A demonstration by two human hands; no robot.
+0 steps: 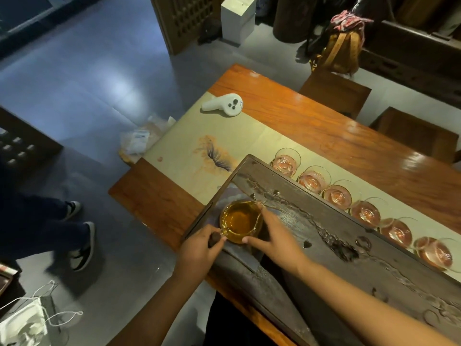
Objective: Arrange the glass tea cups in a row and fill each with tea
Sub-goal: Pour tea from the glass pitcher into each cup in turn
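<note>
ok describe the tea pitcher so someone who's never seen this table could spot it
On the dark carved tea tray, look to its left end, just in front of the person. The glass pitcher sits there between the left hand and right hand. Unlike the row of small cups, it holds amber tea.

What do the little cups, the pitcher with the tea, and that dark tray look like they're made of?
The cups look like clear glass with thin gilt rims: the mat shows through them. The pitcher is clear glass too, amber tea visible through its wall, with what seems a dark wooden handle. The tray looks like dark carved stone or wood, matte, with rough relief; I can't tell which.
</note>
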